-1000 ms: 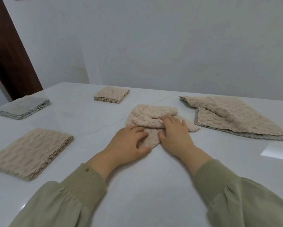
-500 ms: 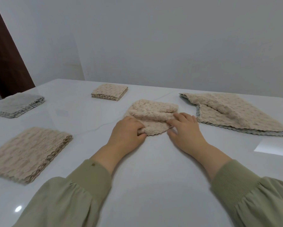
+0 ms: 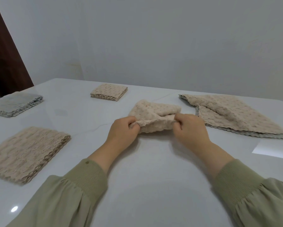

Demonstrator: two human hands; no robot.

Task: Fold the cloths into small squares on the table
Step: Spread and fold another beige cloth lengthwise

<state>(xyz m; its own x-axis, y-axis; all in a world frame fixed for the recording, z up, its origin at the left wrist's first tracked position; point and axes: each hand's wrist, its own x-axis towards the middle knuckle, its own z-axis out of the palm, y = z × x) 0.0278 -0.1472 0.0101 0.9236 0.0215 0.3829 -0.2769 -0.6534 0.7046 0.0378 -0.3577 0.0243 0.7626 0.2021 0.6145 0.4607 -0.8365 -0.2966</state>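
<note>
A beige textured cloth (image 3: 155, 114) lies bunched in a narrow strip at the middle of the white table (image 3: 153, 169). My left hand (image 3: 122, 131) pinches its near left end. My right hand (image 3: 190, 128) pinches its near right end. The near edge of the cloth is lifted slightly off the table between the two hands. The far part of the cloth still rests on the table.
An unfolded pile of beige cloths (image 3: 232, 115) lies at the right. A small folded beige square (image 3: 109, 92) sits at the back. A folded grey stack (image 3: 14, 105) is far left. A folded beige stack (image 3: 24, 151) lies near left.
Both hands went from pressing flat on the cloth to pinching its near ends. The near edge has lifted and the hands have spread apart.
</note>
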